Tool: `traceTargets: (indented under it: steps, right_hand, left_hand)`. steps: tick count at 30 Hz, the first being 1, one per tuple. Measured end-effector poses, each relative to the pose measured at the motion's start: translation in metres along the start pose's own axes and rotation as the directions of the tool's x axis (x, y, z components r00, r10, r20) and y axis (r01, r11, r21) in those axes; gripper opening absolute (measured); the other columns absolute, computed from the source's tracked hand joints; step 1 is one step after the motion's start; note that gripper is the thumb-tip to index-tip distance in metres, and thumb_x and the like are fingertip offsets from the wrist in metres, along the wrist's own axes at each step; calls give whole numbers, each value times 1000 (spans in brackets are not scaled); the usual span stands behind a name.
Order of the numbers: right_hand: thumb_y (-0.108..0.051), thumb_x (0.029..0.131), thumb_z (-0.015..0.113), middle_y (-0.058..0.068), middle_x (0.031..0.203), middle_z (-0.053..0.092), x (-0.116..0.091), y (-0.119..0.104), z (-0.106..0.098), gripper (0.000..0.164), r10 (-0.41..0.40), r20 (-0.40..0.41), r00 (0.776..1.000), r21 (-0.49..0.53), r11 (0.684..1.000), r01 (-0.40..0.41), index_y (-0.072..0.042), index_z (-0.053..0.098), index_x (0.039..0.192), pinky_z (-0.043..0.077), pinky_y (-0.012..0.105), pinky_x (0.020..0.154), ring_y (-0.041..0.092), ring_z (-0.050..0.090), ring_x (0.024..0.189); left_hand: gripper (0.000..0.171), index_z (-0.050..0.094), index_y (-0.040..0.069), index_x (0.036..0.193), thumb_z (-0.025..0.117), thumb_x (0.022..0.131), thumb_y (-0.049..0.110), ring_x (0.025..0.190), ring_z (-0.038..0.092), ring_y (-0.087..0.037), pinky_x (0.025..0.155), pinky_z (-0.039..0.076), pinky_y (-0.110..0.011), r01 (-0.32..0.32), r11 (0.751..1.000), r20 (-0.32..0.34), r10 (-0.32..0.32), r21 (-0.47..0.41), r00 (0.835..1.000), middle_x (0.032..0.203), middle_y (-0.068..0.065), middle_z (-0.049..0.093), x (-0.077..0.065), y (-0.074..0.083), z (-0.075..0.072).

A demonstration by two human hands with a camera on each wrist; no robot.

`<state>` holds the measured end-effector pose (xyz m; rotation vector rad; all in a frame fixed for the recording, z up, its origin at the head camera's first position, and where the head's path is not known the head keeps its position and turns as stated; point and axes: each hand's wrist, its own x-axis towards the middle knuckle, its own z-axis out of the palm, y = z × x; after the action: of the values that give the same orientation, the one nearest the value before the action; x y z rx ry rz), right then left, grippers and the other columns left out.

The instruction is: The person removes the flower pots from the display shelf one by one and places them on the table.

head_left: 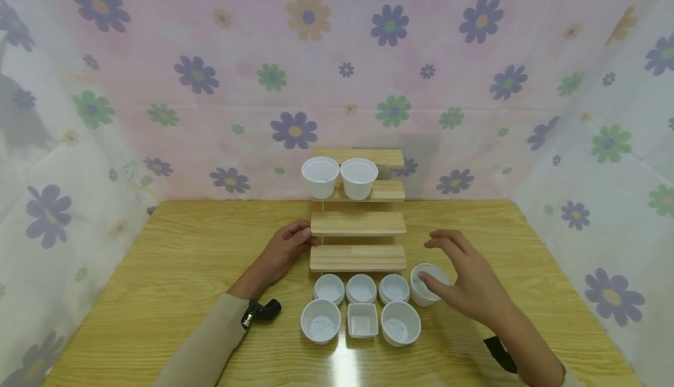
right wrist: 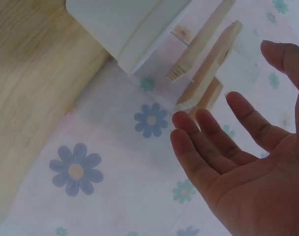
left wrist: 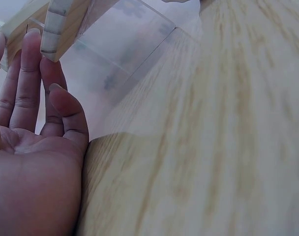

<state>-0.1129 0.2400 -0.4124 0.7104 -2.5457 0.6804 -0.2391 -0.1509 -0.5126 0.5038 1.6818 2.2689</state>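
A tiered wooden stand (head_left: 358, 223) with clear side supports rises at the middle of the table. My left hand (head_left: 286, 249) holds it by its left side, fingers around the end of a plank (left wrist: 58, 29) in the left wrist view. To the right of the stand hovers my right hand (head_left: 471, 284), fingers spread and nothing in them. Its thumb overlaps a white round tub (head_left: 425, 299) on the table. Two white tubs, a left one (head_left: 320, 182) and a right one (head_left: 359, 182), stand side by side on the second tier from the top.
Before the stand sits a row of three small round cups (head_left: 361, 288). Closer in are a left round bowl (head_left: 321, 321), a square cup (head_left: 363, 321) and a right round bowl (head_left: 401, 324). Flowered cloth (head_left: 337, 88) walls the wooden table (head_left: 210, 258) behind and at both sides.
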Motion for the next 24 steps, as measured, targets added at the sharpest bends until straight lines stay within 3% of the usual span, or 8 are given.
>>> traceTargets:
  steps: [8,15,24]
  right_hand:
    - [-11,85,90,11,138,61,15,3,-1,56,-17,-47,999,41,999,19,-6,63,134,55,52,94,30,61,125]
    - [-10,86,90,8,132,64,28,1,0,61,5,-88,996,67,998,1,-6,61,139,55,44,90,29,64,117]
    - [-11,88,89,11,135,63,47,-6,-1,62,38,-117,992,122,992,-24,-5,58,141,56,51,99,32,66,120]
  left_hand:
    - [14,70,19,119,57,112,19,102,70,-12,93,57,-29,-6,1000,5,6,5,1000,110,3,69,1,-2,-2]
    - [15,69,20,121,56,113,19,103,70,-12,94,56,-29,-11,1000,17,11,6,1000,111,3,69,1,-2,-3]
    - [15,69,19,120,56,113,18,103,70,-12,94,56,-29,-9,1000,20,9,14,1000,112,3,69,0,-1,-2]
